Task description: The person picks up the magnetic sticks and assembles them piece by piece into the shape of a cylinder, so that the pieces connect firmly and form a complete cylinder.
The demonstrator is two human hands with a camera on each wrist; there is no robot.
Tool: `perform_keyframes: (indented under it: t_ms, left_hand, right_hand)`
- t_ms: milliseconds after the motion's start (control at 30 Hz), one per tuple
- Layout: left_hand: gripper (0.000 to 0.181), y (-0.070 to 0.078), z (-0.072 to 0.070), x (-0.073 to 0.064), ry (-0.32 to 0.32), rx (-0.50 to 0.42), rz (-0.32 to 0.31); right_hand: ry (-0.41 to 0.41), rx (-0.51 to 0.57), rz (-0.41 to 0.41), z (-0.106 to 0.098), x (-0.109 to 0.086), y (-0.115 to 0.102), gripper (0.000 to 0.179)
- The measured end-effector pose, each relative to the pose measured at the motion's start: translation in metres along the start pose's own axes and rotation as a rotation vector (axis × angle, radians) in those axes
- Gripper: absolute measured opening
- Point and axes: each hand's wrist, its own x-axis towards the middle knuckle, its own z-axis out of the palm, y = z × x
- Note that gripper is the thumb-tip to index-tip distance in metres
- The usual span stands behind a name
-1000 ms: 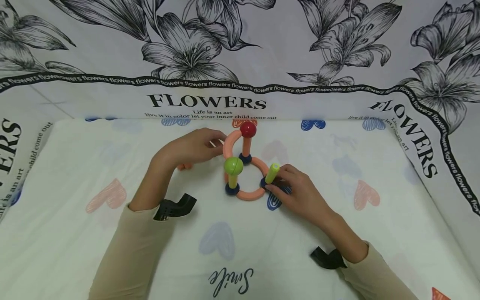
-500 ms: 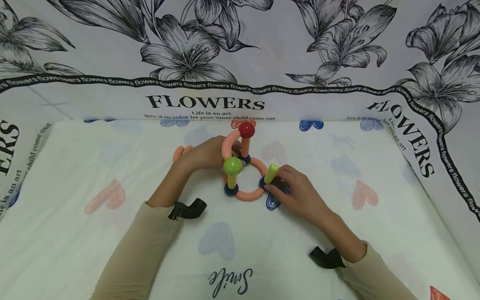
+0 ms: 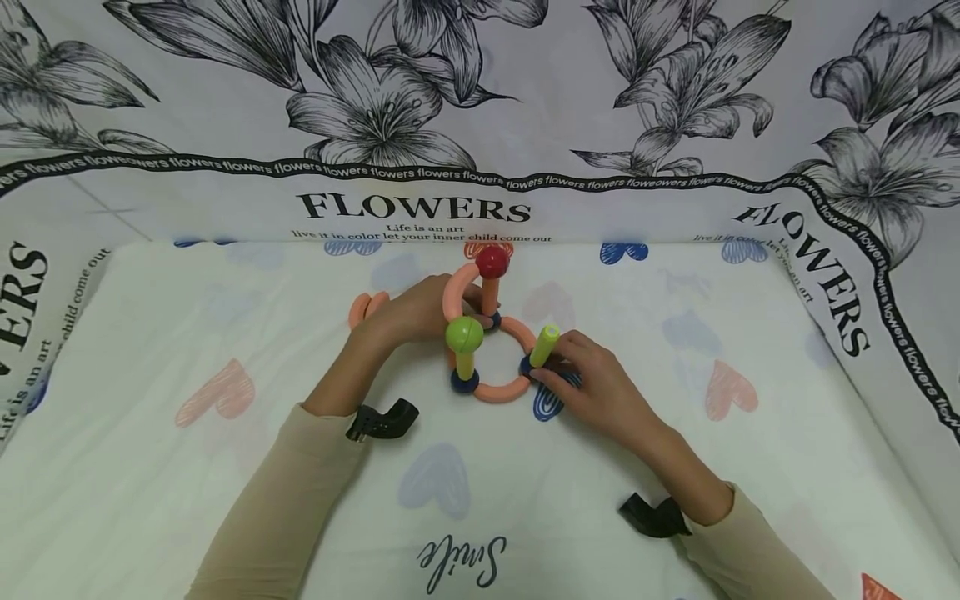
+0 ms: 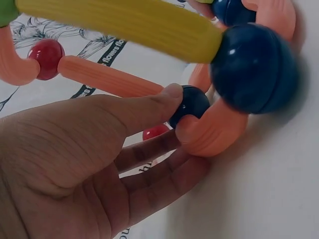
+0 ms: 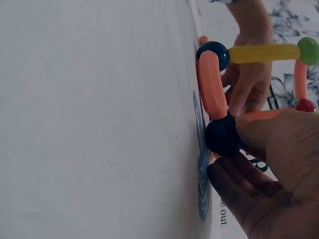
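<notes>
A toy frame of magnetic rods and balls stands on the white cloth. Curved orange rods (image 3: pixel 501 393) link blue balls into a ring at its base. A yellow rod (image 3: pixel 464 365) rises at the front to a green ball (image 3: pixel 465 334); an orange rod (image 3: pixel 490 293) rises at the back to a red ball (image 3: pixel 492 262). A curved orange rod (image 3: pixel 454 293) joins these two upper balls. My left hand (image 3: pixel 427 308) pinches the back blue ball (image 4: pixel 192 105), thumb on top. My right hand (image 3: pixel 603 383) pinches the right blue ball (image 5: pixel 223 135), below an upright yellow-green rod (image 3: pixel 545 345).
Loose curved orange rods (image 3: pixel 362 309) lie behind my left wrist. The cloth (image 3: pixel 300 500) has printed hearts and lettering. Behind it rises a flower-patterned fabric (image 3: pixel 525 125). Black straps (image 3: pixel 386 419) stick out at both wrists.
My left hand has moved right, from beside the upper curved rod to the back blue ball, uncovering the loose orange rods. The right hand stays on its ball.
</notes>
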Motion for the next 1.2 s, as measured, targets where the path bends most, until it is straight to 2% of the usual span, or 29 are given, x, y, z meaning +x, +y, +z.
perform_keyframes:
  t_ms: [133,267,500,733,767,967,1067,1200]
  left_hand:
    - [0.017,0.001,0.001,-0.005,0.019,0.018,-0.028]
    - [0.013,0.0,0.003,-0.019,0.07,0.001,-0.072]
    - [0.006,-0.005,0.008,-0.036,0.156,0.03,-0.048]
    - [0.019,-0.007,0.008,-0.059,0.173,0.123,-0.119]
    - [0.021,-0.006,0.009,-0.061,0.174,0.133,-0.114]
    - [0.02,-0.005,0.011,-0.065,0.213,0.124,-0.083]
    - [0.023,-0.007,0.011,-0.067,0.23,0.115,-0.09]
    - [0.031,-0.011,0.012,-0.071,0.247,0.149,-0.1]
  right_hand:
    - [-0.021,0.021,-0.009,-0.002,0.001,0.003,0.022]
    - [-0.077,0.066,-0.029,-0.006,0.008,0.003,0.022]
    - [-0.151,0.092,-0.032,-0.013,0.025,0.009,0.021]
    - [-0.22,0.166,-0.013,-0.014,0.04,0.015,0.024]
    - [-0.228,0.171,-0.009,-0.015,0.042,0.016,0.024]
    - [-0.266,0.153,0.02,-0.024,0.059,0.019,0.023]
    - [-0.292,0.131,0.026,-0.025,0.07,0.02,0.022]
    - [-0.331,0.131,0.03,-0.024,0.083,0.02,0.022]
